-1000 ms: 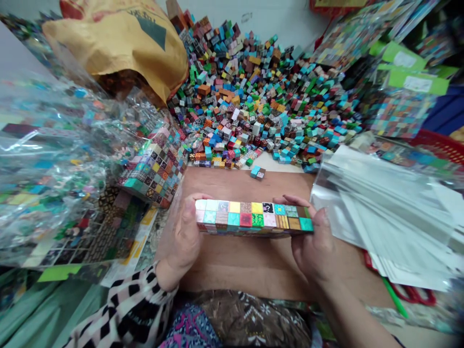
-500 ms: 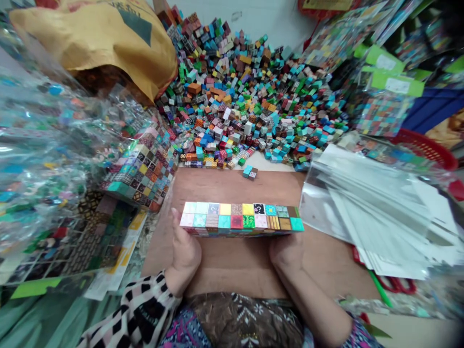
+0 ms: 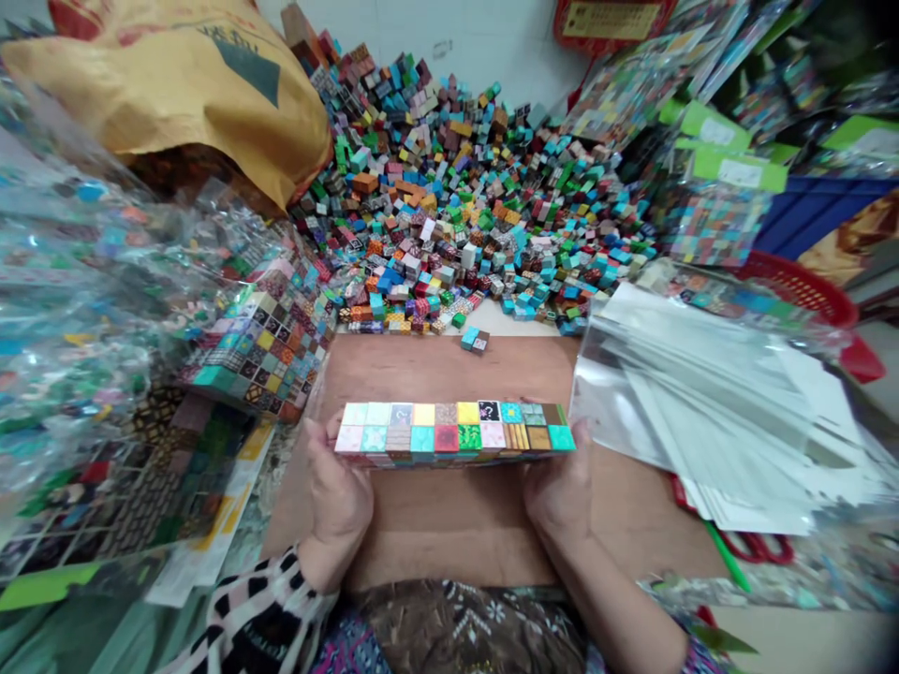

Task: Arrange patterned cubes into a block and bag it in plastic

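Between my two hands is a block of small patterned cubes [image 3: 456, 436], two rows showing on its upper side in many colours. My left hand [image 3: 338, 491] grips its left end, thumb along the side. At the right end my right hand [image 3: 562, 487] holds it, with the fingers partly hidden underneath. The block hangs level above a brown board [image 3: 435, 534]. Beyond it, near the board's far edge, lies a small pair of joined cubes [image 3: 476, 340], blue and grey-brown.
A big heap of loose cubes [image 3: 456, 206] rises against the wall. Left are a yellow sack [image 3: 189, 84], clear plastic bags and a wrapped cube block [image 3: 259, 328]. White sheets with clear sleeves [image 3: 702, 412] lie right, above red-handled scissors [image 3: 758, 546]. A red basket [image 3: 807, 290] stands behind.
The view has shifted slightly, so most things sit further left. My right thumb now shows at the block's right end, where it was hidden before. Both hands still hold the block.
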A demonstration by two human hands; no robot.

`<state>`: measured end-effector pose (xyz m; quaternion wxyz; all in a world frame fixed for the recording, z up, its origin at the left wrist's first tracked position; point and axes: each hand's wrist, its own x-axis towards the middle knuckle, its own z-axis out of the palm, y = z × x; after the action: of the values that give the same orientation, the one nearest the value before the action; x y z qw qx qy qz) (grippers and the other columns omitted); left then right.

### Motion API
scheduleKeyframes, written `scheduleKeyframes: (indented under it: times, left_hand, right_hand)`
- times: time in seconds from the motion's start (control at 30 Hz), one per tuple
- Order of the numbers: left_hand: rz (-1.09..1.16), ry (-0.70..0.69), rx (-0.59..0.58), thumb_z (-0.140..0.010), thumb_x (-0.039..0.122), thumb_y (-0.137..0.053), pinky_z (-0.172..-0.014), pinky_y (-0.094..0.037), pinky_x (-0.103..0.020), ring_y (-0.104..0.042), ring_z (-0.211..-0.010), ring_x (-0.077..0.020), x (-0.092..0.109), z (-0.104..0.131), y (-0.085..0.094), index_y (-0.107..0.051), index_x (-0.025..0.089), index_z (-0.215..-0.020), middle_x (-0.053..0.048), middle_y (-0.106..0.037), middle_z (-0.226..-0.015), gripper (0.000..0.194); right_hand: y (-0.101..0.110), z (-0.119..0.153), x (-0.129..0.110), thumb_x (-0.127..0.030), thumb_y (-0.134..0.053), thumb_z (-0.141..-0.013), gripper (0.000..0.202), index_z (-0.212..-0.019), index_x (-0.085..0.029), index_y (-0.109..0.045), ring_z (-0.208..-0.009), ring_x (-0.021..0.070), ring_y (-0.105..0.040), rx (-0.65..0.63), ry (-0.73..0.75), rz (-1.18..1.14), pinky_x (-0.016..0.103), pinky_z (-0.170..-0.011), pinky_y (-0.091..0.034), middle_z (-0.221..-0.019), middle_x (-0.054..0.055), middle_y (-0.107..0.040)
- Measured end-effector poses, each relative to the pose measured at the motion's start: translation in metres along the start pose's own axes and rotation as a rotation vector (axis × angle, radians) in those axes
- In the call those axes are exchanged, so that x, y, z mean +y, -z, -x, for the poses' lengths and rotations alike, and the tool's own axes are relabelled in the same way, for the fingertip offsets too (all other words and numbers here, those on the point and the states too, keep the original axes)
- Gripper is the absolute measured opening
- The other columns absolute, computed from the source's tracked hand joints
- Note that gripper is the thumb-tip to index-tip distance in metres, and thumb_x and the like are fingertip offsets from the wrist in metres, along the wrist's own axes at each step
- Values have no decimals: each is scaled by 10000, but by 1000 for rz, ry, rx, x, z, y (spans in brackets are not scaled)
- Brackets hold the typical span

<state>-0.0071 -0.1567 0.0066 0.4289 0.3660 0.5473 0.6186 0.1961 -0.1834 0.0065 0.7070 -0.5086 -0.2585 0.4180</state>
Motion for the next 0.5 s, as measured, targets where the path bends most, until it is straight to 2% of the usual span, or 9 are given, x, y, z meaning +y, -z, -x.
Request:
scheduleKeyframes:
  times: [0.03, 0.13, 0.2, 0.37, 0.5]
  left_hand:
    - [93, -4, 59, -880, 764, -254, -724, -561, -349, -690, -839, -228, 9, 0, -2, -663, 213, -971, -50, -727, -844, 692]
    - [152, -80, 12, -784, 815, -407, -691, -547, -315, -675, -794, -210, 34, 1, -7, -677, 189, -925, -60, -732, -896, 696]
    - [109, -85, -30, -747, 826, -447, -633, -535, -309, -665, -740, -211, 42, 2, -9, -669, 179, -913, -64, -724, -868, 704]
    - [0, -44, -23, -853, 738, -397, -485, -448, -280, -573, -562, -167, 38, 4, -9, -620, 227, -849, -12, -633, -691, 558]
    - [-39, -58, -16, -883, 722, -328, -485, -441, -290, -547, -555, -168, 34, 5, -9, -598, 248, -850, -7, -602, -690, 546]
  right_hand:
    - [-2, 0, -7, -599, -265, -951, 517, -1011, -259, -649, -947, 253, -684, -16, 41, -7, 468, -845, -532, -1020, 53, -720]
    - [-7, 0, -23, -623, -289, -934, 505, -1040, -253, -617, -1031, 250, -644, -28, 225, 33, 464, -893, -493, -1070, 70, -687]
    - [-10, 0, -27, -612, -351, -923, 458, -1055, -251, -599, -1012, 249, -637, -58, 277, 107, 453, -882, -489, -1050, 71, -674]
    - [-14, 1, -26, -568, -400, -934, 394, -960, -242, -619, -762, 206, -611, -13, 351, 318, 358, -682, -481, -873, 43, -643]
    - [-17, 2, -27, -580, -372, -939, 424, -925, -240, -625, -725, 202, -596, 16, 397, 357, 349, -658, -459, -838, 37, -634]
